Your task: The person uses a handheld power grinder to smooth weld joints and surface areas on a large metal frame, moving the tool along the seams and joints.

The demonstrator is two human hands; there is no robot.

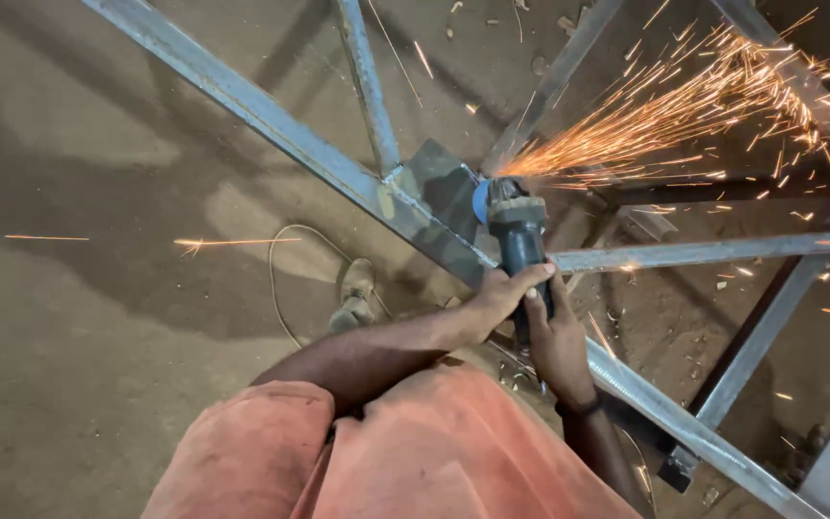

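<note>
Left hand (492, 303) and right hand (557, 341) both grasp the body of the grinder (519, 240). Its disc meets the steel frame (280, 130) at a welded joint, throwing sparks (684, 96) toward the upper right. A cable (280, 279) lies on the floor (69, 336).

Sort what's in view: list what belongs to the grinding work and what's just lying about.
In use:
- angle grinder, gripped by the left hand and right hand
- steel frame with the gusset plate at the joint
- sparks flying off the disc

Lying about:
- cable on the dirt floor
- small debris on the floor
</note>
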